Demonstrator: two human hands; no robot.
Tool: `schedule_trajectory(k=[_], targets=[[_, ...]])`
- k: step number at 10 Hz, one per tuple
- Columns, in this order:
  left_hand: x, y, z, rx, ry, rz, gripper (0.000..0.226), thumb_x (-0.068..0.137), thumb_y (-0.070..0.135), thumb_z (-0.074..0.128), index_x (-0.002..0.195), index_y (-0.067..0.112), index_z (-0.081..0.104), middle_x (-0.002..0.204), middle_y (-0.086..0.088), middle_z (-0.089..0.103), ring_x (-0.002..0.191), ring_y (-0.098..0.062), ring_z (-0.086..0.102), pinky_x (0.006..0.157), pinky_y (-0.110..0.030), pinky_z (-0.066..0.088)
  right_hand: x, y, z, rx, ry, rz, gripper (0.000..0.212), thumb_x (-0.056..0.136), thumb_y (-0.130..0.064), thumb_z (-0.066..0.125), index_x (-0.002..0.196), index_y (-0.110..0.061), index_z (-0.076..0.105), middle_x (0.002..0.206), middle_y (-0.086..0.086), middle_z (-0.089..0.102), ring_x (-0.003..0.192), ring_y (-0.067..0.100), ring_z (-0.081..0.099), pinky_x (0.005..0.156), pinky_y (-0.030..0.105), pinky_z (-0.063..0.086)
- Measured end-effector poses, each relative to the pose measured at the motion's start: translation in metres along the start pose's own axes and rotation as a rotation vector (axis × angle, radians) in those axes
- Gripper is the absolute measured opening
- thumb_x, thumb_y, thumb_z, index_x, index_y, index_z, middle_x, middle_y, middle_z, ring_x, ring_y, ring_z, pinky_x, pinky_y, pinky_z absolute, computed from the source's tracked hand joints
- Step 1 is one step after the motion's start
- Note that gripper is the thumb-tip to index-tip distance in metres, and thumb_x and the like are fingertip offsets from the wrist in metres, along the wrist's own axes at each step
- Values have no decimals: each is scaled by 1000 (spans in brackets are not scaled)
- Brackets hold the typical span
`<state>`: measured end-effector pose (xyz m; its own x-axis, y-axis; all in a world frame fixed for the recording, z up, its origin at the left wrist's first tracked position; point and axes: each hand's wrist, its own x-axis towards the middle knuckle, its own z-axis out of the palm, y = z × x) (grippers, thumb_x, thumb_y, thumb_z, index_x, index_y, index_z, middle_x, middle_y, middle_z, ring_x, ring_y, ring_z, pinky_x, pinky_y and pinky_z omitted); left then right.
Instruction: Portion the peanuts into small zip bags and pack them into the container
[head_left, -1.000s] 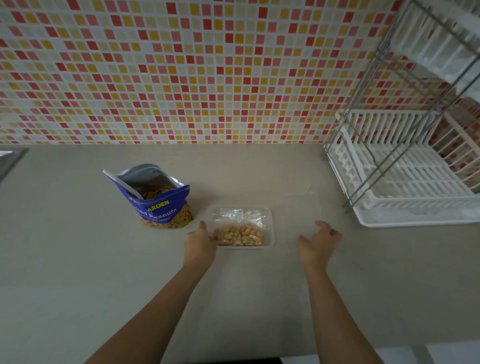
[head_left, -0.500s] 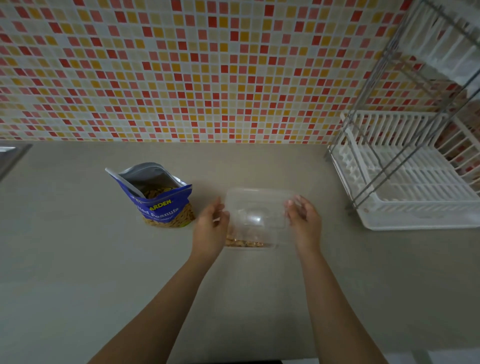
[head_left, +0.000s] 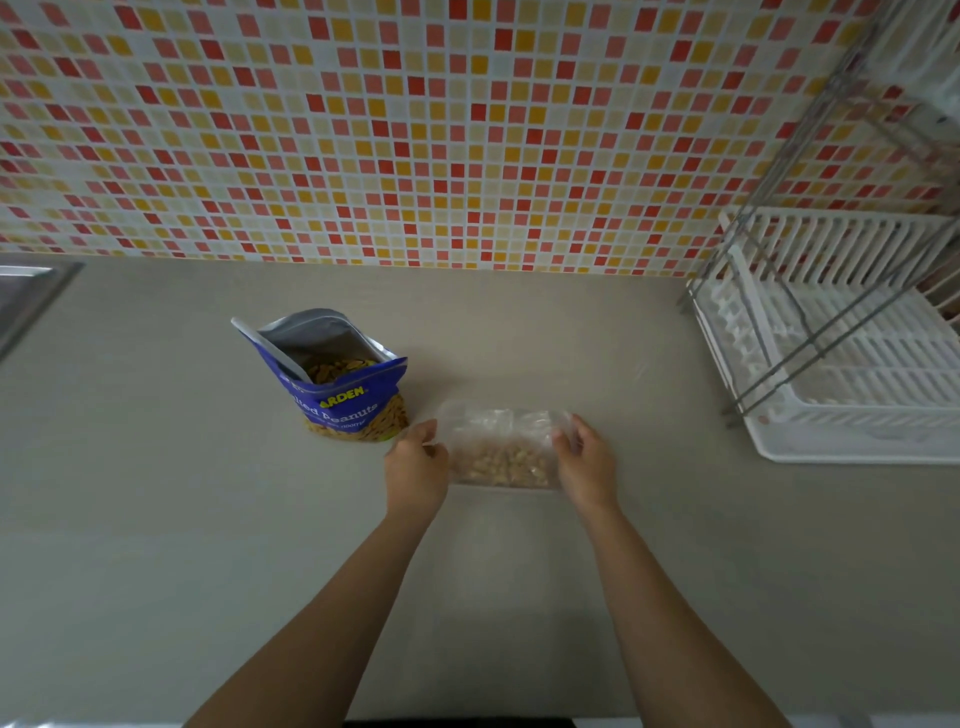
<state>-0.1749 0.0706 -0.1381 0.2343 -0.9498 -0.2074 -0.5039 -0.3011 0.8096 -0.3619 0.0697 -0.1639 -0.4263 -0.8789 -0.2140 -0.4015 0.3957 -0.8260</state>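
A clear plastic container (head_left: 503, 422) sits on the grey counter in the middle, with small zip bags of peanuts (head_left: 506, 461) inside. A clear lid lies over it, blurred. My left hand (head_left: 417, 463) grips the container's left side and my right hand (head_left: 584, 461) grips its right side, fingers curled on the lid's edges. The big blue peanut bag (head_left: 340, 387) stands open just left of the container, peanuts visible inside.
A white dish rack (head_left: 841, 374) with a metal frame stands at the right. A steel sink edge (head_left: 26, 296) shows at the far left. The tiled wall runs behind the grey counter (head_left: 156, 519).
My right hand brought the clear lid from the right over the container. Both hands lowered it and now press it at the two sides.
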Motion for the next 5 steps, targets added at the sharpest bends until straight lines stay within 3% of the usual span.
schedule_trajectory(k=[3, 5], targets=[[5, -7, -1, 13, 26, 50, 32, 90, 12, 54, 121, 6, 57, 103, -15, 68, 92, -26, 63, 80, -23, 43, 0, 1, 8, -115, 76, -116, 46, 91, -18, 54, 134, -6, 45, 127, 21, 55, 118, 33, 53, 98, 32, 38], [1, -9, 6, 78, 58, 100, 31, 93, 13, 49, 122, 3, 54, 99, -20, 66, 95, -34, 61, 84, -37, 48, -6, -7, 7, -238, 51, -133, 49, 96, -24, 44, 142, -8, 33, 129, 25, 50, 117, 37, 49, 95, 34, 37]])
